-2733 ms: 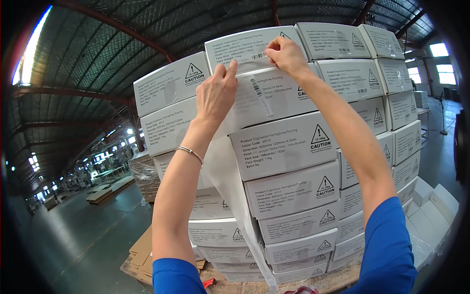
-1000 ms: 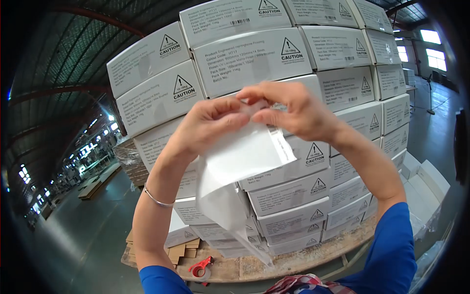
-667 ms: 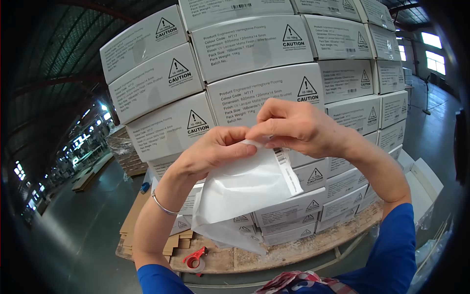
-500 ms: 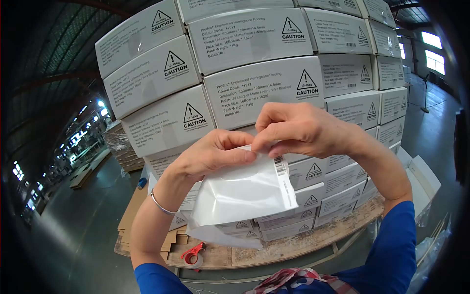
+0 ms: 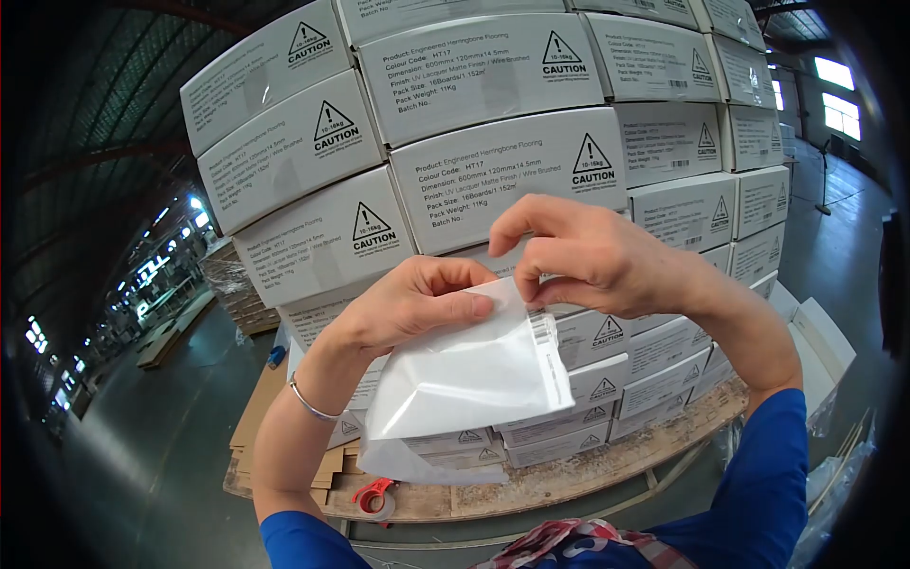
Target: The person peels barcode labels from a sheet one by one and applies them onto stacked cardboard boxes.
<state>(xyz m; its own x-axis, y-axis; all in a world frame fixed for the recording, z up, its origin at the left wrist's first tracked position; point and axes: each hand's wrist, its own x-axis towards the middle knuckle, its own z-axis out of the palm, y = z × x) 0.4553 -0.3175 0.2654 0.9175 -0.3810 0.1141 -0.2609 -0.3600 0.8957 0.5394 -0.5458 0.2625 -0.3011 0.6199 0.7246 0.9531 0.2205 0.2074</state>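
Note:
A glossy white label sheet (image 5: 464, 375) with a barcode strip down its right edge hangs in front of the stacked cartons. My left hand (image 5: 417, 308) grips its upper edge, thumb flat on the front and fingers behind. Close by, my right hand (image 5: 588, 261) is closed at the sheet's upper right corner. Its thumb and a fingertip pinch the edge just above the barcode, with the index finger bent and raised. Whether a label has come loose there is too small to tell. The sheet's lower part curls and looks partly see-through.
White flooring cartons (image 5: 507, 171) with caution marks are stacked high ahead on a wooden pallet (image 5: 474, 500). A red tape dispenser (image 5: 374, 498) and cardboard pieces (image 5: 256, 417) lie at the pallet's left. An open white carton (image 5: 820, 346) stands at right.
My right index finger has lifted away from the sheet, and the right hand has shifted slightly right along its corner. More of the upper corner now shows. My left hand keeps its grip.

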